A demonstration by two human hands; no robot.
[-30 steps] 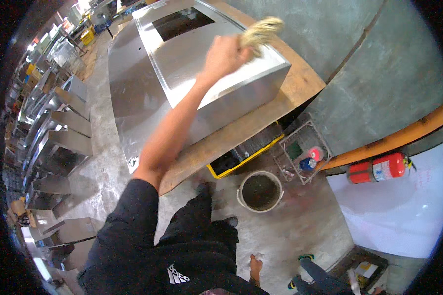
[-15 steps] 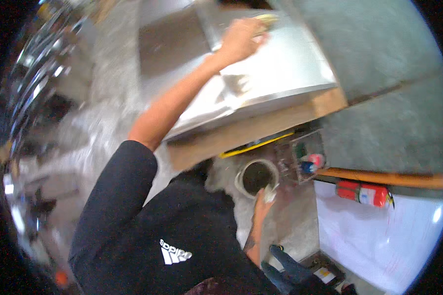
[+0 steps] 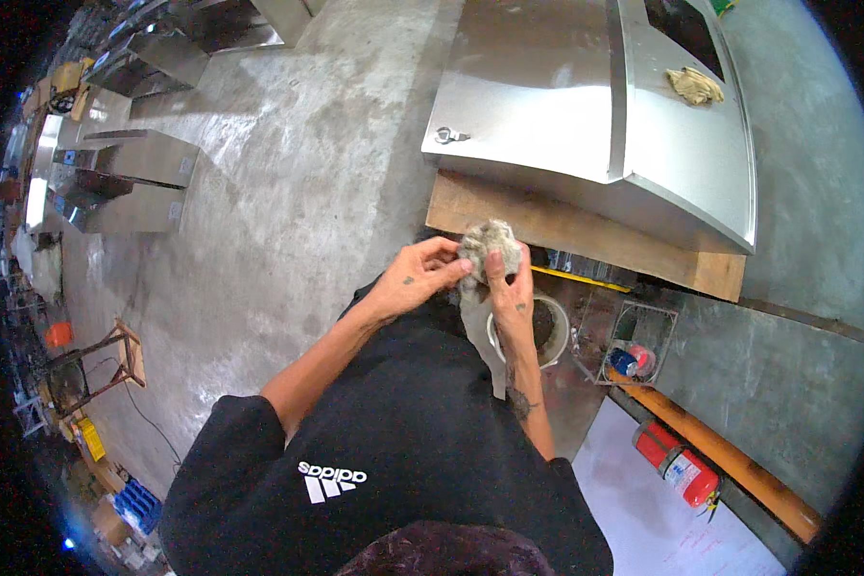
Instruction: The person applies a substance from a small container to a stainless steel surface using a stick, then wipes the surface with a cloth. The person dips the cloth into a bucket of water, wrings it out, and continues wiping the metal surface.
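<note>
In front of my chest, both hands hold a crumpled grey rag (image 3: 491,244). My left hand (image 3: 419,276) pinches its left side between thumb and fingers. On the other side my right hand (image 3: 512,290) grips it, thumb pressed on top. A thin strip of the cloth hangs down beside my right wrist. Beyond the hands stands a large stainless steel cabinet (image 3: 528,101), raised on a wooden base (image 3: 586,226). A yellowish cloth (image 3: 693,85) lies crumpled on its right part. A small metal tool, seemingly a wrench (image 3: 450,135), rests near its left front corner.
A round bucket (image 3: 559,357) sits on the floor just beyond my right forearm. Beside it is a wire-sided crate (image 3: 653,331) with small containers. A red fire extinguisher (image 3: 675,463) lies by an orange beam (image 3: 739,459) at right. Steel cabinets (image 3: 139,182) stand far left.
My left hand has let go of the yellowish cloth, which stays on the steel, and come back to my chest. My right hand has risen from beside the bucket; both now hold the grey rag.
</note>
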